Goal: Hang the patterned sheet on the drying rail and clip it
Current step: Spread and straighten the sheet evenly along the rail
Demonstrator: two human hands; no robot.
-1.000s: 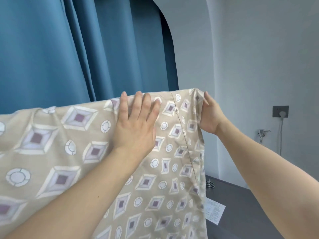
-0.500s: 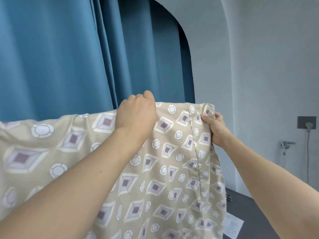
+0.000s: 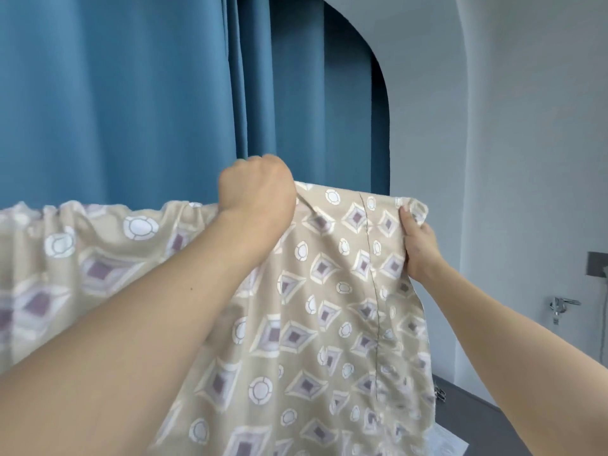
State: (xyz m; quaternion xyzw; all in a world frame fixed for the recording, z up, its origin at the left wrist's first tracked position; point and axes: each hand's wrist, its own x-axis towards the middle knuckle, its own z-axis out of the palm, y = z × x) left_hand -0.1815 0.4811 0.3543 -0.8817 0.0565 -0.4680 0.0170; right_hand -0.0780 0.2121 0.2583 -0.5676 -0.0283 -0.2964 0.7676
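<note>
The patterned sheet point(image 3: 322, 291), beige with white-and-purple diamonds and circles, hangs across the view with its top edge stretched level from left to right. The drying rail is hidden under that folded edge. My left hand point(image 3: 258, 192) is closed in a fist on the top edge near the middle. At the sheet's right end my right hand point(image 3: 419, 246) pinches the corner from the side, thumb on the front. Left of my left hand the top edge is bunched into small gathers. No clip is in either hand.
Blue curtains point(image 3: 148, 93) hang close behind the sheet. A grey wall with an arched opening stands to the right, carrying a socket point(image 3: 597, 268) and a metal tap point(image 3: 559, 307). Low right, a dark surface point(image 3: 467, 409) holds metal clips point(image 3: 440, 394) and a white paper point(image 3: 450, 447).
My left hand went from lying flat on the sheet to a fist on its top edge. The right hand shifted its grip lower on the corner. The fabric left of my hand gathered.
</note>
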